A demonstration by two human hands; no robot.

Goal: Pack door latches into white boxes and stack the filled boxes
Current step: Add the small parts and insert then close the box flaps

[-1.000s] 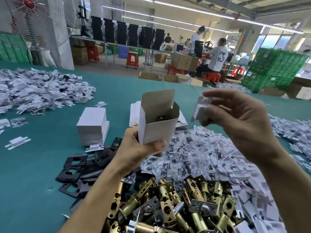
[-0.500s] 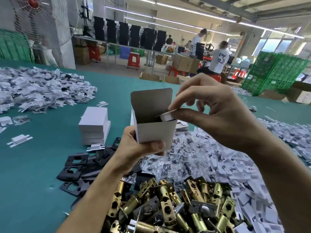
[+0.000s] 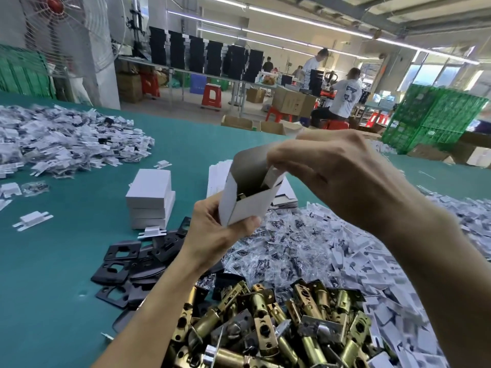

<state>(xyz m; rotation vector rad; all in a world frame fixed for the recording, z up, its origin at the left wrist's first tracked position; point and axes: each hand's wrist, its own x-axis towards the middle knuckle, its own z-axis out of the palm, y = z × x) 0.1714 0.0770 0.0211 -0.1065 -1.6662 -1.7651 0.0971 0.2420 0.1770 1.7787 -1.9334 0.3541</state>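
White box [image 3: 248, 208], latch [image 3: 240, 197] inside

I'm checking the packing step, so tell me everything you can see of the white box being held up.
The white box is small cardboard, white outside, grey-brown inside. Its top is open, with the lid flap standing up at the back, and a brass-coloured part shows inside. It is held tilted above the green table: the left hand grips its lower end, while the right hand pinches a white piece at the open top.
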